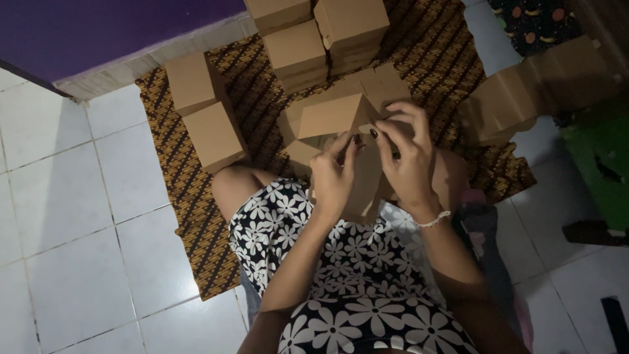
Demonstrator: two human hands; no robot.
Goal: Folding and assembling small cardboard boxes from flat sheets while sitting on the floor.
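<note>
A half-folded brown cardboard box [331,118] sits over my lap, its flaps sticking out upward and to the sides. My left hand [332,178] grips its near panel, thumb and fingers pinching a flap edge. My right hand [407,152] holds the same box from the right, fingers curled over a flap near the top. A thin bracelet circles my right wrist. Both hands meet at the middle of the box.
Finished closed cardboard boxes [204,108] lie on a patterned brown mat [190,190], with more stacked boxes [321,36] at the top. Flat unfolded cardboard [524,95] leans at the right. White floor tiles [72,216] surround the mat. A purple wall [98,26] is at the top left.
</note>
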